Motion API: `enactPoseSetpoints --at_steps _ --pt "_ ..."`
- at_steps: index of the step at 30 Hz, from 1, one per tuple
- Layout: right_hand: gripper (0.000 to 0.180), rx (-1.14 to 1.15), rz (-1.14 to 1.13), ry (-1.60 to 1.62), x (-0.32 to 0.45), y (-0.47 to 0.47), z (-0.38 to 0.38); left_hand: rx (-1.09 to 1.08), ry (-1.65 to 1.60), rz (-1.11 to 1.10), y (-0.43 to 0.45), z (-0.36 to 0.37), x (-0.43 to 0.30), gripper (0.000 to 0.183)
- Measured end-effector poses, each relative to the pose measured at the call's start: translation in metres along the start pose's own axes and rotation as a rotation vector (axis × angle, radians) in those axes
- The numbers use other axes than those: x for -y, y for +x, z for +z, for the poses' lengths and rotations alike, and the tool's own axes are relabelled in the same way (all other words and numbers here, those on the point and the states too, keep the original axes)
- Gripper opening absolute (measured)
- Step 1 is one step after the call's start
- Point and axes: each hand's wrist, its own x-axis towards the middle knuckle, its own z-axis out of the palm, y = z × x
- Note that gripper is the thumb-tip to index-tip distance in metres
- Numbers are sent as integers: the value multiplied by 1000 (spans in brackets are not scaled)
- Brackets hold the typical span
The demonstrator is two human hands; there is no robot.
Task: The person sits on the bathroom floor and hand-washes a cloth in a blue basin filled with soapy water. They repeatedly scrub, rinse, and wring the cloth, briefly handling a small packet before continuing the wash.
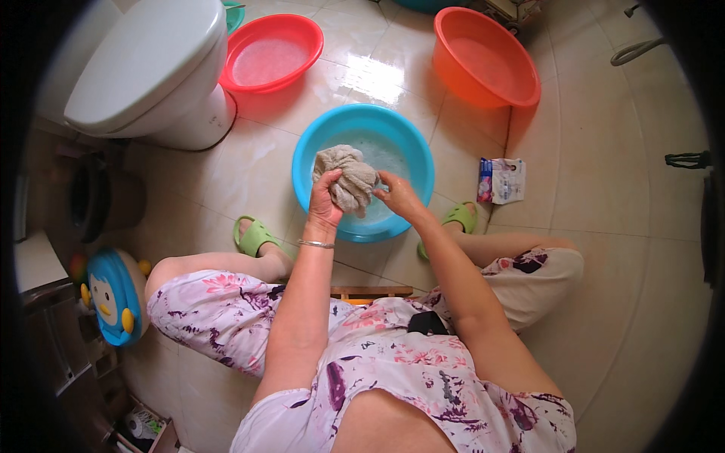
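Observation:
A bunched beige cloth [347, 175], wet-looking and folded on itself, is gripped in my left hand [327, 201] above a blue plastic basin [419, 161]. Cloudy, sudsy water [391, 148] fills the bottom of the basin. At the cloth's right edge is my right hand [401, 195], thumb and fingers apart, their tips touching or very close to the fabric. A silver bangle [316, 244] circles my left wrist. The bunched cloth hides part of the basin's left inner wall.
A red basin [272, 85] with sudsy water stands beside the white toilet [187, 122]. Farther right is an orange-red basin [481, 85]. A printed plastic packet [502, 181] lies right of the blue basin. Green slippers [255, 236] flank it; a blue penguin-faced item [110, 297] stands left.

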Motion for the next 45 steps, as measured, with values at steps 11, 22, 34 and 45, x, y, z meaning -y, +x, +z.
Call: enactPoseSetpoints --at_steps 11,22,34,45 --pt "15 -172 421 247 -13 -5 -50 -247 92 152 2 -17 -1 30" --pt "47 -78 640 1538 40 4 -40 -203 -2 81 5 -25 9 36" --pt "46 -201 97 131 79 -11 35 -160 8 -61 3 -17 40 42" --pt "28 -214 785 654 13 54 23 -178 129 43 1 -18 51 37"
